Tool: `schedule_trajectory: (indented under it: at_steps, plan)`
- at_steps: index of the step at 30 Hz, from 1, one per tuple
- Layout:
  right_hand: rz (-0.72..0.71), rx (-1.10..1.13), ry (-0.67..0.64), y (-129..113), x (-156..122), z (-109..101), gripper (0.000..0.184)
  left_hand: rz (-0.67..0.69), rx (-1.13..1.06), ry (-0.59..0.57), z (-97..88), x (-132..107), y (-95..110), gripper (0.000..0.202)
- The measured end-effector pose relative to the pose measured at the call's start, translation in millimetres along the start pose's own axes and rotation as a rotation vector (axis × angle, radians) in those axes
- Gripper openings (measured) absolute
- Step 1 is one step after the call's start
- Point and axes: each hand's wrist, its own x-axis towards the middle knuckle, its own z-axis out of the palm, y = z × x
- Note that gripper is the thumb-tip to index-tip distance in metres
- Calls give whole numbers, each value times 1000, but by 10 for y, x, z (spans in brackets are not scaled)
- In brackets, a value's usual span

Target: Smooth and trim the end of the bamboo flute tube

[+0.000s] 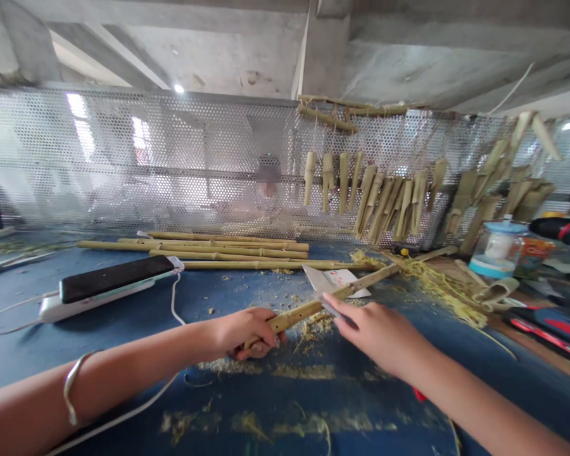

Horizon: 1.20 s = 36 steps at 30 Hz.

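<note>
1. Head view: your left hand (247, 334) is closed around a bamboo tube (335, 297), which runs toward 2 o'clock.
2. Your right hand (377, 335) pinches a small blade (333, 308) just at the tube.
3. Yellow shavings (316, 329) lie beneath on the blue table (123, 361); bamboo poles (228, 255) lie at 12 o'clock.

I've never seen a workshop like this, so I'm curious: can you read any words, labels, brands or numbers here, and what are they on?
No text can be read clearly.
White paper card: reddish print, too blurred to read.
Orange label beside the blue-lidded jar: too small to read.
Bamboo tube in the left hand: no lettering visible.
</note>
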Motion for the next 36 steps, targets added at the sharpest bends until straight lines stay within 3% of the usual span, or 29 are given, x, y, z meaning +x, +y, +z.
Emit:
schedule_trajectory:
  at_steps: [2,4,9,15,20,25,30,32,36]
  plan:
    - [-105,82,-10,-1,-6,9,45,-17,-11,5,-3,-3,10,21]
    - [-124,94,-20,57,14,29,44,-25,-40,2,-4,-11,24,21]
    - [200,-173,1,347,118,95,44,-17,-101,-46,-28,-13,23,22]
    - [-13,50,-62,341,107,50,43,-2,-27,-8,-25,-14,16,23]
    - [212,-112,-34,454,123,55,44,5,-69,-27,-20,-17,25,23]
    - [-14,99,-50,395,101,55,42,3,-116,-37,-31,-29,37,22]
    - [231,-110,-31,495,135,76,44,-22,-172,-92,-69,-27,44,23]
    - [176,-57,-34,429,119,72,44,-23,-183,-106,-85,-24,40,23]
    - [-68,155,-44,221,77,71,43,-24,-204,-125,-107,-20,32,23]
